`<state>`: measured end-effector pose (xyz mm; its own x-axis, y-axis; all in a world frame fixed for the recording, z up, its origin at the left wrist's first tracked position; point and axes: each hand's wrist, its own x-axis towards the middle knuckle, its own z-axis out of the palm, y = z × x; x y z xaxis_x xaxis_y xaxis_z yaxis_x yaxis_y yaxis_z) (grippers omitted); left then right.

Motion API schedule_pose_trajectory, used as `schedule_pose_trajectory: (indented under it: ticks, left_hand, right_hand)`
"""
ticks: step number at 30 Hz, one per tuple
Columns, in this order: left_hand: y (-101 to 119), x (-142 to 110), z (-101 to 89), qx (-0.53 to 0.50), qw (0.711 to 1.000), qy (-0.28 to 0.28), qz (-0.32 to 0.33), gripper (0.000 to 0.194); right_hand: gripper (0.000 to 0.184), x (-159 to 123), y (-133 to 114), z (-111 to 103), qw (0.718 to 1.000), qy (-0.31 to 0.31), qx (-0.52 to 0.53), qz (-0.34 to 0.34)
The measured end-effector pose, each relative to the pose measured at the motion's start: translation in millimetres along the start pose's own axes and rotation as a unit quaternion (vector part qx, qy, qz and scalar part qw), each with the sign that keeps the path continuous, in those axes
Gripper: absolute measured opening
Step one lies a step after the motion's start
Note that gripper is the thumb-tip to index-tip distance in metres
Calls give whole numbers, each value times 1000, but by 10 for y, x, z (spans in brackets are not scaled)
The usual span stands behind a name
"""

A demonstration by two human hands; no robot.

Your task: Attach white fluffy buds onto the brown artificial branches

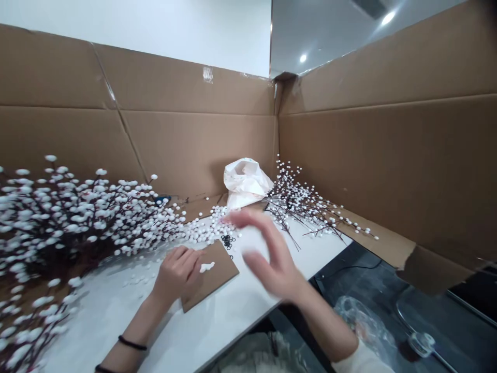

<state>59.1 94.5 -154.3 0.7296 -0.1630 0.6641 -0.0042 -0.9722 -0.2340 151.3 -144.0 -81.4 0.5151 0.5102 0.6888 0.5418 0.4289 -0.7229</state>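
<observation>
Brown cardboard square (219,277) lies under your left hand (176,274), fingers together, resting flat; your right hand (264,259), blurred, spreads wide, holding nothing

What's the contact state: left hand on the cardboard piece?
Touching. The head view shows the left hand with its fingers lying across the left edge of the cardboard piece, with no gap visible.

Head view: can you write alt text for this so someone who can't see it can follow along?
The left hand rests on a cardboard square bearing white buds, while the blurred right hand hovers beside it. White-budded branches lie on a white table before cardboard walls.
</observation>
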Motion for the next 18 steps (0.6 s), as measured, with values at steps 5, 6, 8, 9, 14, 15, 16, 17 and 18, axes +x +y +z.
schedule_pose_trajectory:
  ticks: [5,6,8,9,14,15,16,17,18]
  left_hand:
    - [-25,48,-71,-11,998,62,4,22]
    - [-18,54,-75,-11,997,73,11,21]
    - [-7,57,-71,-8,996,88,18,21]
    - [-4,54,-64,-8,996,92,18,21]
    - [-5,20,-19,-32,997,76,-8,23]
    - [-4,16,-15,-38,996,74,-12,23]
    - [-2,13,-12,-41,996,72,-13,23]
    - [0,13,-11,-44,996,71,-12,22]
    - [3,14,-11,-46,996,70,-8,22]
  right_hand:
    - [32,592,1056,-977,851,135,-476,177]
    - [31,667,1246,-1158,815,128,-509,246]
    - [30,794,1531,-1423,783,95,-515,335]
    - [29,855,1629,-1503,779,85,-513,349]
    - [34,1161,1924,-1526,760,49,-508,402]
    - [31,1199,1971,-1505,755,43,-507,414]
    - [27,1223,2011,-1491,750,39,-505,425]
    - [22,1231,2044,-1487,746,36,-503,435]
    - [19,1225,2064,-1494,744,37,-500,441]
